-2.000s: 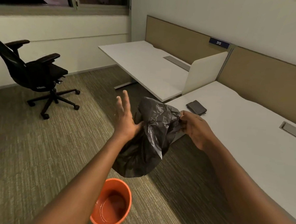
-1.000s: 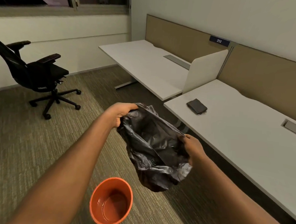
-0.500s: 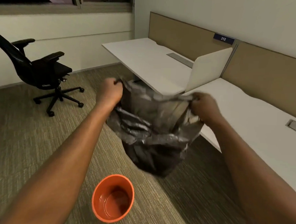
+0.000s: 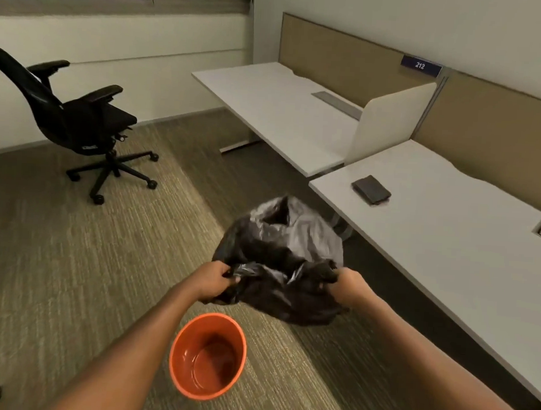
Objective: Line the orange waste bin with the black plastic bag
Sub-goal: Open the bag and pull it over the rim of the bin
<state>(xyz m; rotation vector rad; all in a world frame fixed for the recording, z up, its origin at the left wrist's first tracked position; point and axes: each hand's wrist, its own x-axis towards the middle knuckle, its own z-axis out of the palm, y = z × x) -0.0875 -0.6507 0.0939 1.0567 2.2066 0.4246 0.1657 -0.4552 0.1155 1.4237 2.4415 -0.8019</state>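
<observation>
1. The orange waste bin (image 4: 208, 356) stands upright and unlined on the carpet (image 4: 71, 272).
2. The black plastic bag (image 4: 280, 261) is held billowed in the air just beyond the bin, not touching it.
3. The left hand (image 4: 213, 280) is clenched on the bag's gathered edge.
4. The right hand (image 4: 346, 287) is likewise fisted on that edge.
5. Beyond the bin to its right, a dark wallet (image 4: 371, 189) lies on the white desk (image 4: 449, 245); an office chair (image 4: 79, 126) stands far left of the bin.
</observation>
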